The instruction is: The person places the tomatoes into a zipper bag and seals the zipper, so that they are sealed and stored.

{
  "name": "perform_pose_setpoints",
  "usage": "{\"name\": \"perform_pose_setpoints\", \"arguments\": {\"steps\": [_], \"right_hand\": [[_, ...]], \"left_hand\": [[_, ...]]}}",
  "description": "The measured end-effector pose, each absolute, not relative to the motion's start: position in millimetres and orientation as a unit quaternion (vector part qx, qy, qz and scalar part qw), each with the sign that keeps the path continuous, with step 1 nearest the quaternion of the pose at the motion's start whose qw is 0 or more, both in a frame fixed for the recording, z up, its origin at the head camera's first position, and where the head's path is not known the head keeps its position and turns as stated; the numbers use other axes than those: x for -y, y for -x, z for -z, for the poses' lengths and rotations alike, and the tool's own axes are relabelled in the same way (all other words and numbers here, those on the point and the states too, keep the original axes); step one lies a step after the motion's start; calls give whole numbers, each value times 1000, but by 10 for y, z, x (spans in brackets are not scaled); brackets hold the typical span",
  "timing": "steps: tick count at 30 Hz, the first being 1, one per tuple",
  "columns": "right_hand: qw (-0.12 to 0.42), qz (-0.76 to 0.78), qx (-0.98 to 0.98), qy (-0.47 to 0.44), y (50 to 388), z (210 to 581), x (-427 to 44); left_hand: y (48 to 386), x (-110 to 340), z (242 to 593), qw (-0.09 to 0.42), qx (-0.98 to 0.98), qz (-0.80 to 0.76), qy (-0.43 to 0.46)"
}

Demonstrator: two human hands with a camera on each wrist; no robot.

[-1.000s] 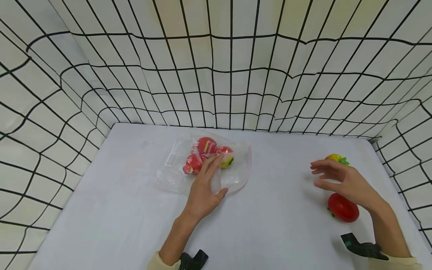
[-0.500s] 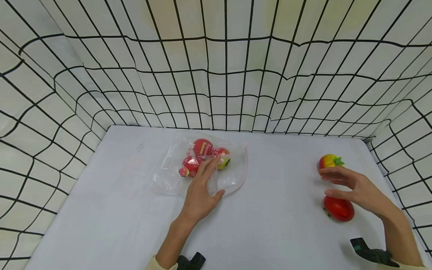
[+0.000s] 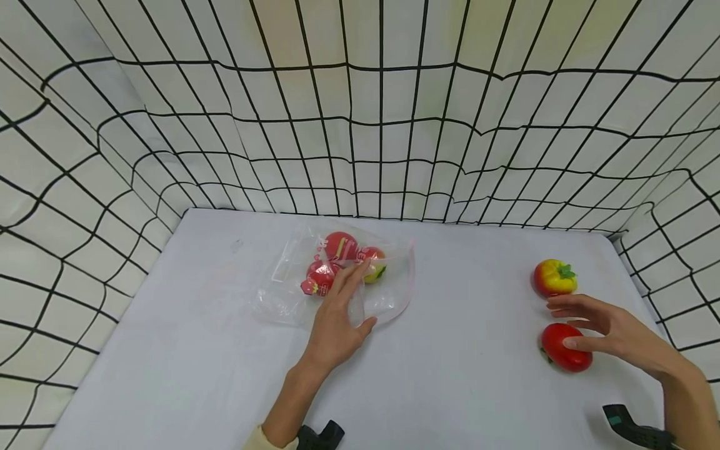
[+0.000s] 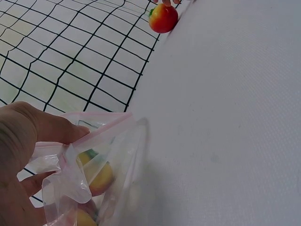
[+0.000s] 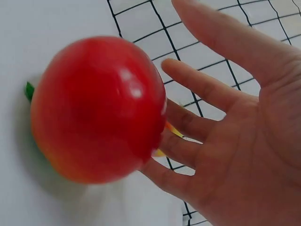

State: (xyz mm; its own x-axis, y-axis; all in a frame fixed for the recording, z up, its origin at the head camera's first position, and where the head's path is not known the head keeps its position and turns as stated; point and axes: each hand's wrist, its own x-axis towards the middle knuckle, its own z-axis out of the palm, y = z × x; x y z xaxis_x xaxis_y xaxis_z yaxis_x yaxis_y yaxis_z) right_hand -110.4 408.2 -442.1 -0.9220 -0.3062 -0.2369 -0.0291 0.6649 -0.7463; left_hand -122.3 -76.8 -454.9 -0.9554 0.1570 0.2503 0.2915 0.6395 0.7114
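From here the red tomato (image 5: 99, 110), lower right of the head view, looks light, firm and slick, best held round its fat middle. The right hand (image 3: 613, 328) hangs beside it, fingers parted, gripping nothing. At centre, the left hand (image 3: 337, 319), straight-fingered, thumb apart, touches a clear bag (image 3: 389, 301).

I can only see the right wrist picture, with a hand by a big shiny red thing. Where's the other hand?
Observer: The left hand is on a clear bag, with red things showing through it.
Operator: Ooh! And what's peeking out yellow behind these fingers?
Observer: A pepper, part red and part yellow, with a green top.
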Motion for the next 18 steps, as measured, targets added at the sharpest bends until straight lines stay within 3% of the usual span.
{"name": "perform_pose_setpoints", "arguments": {"steps": [18], "right_hand": [[278,375,-883,54,1016,4574,-4315]], "left_hand": [[1230,755,4546,63,904,406,116]]}}
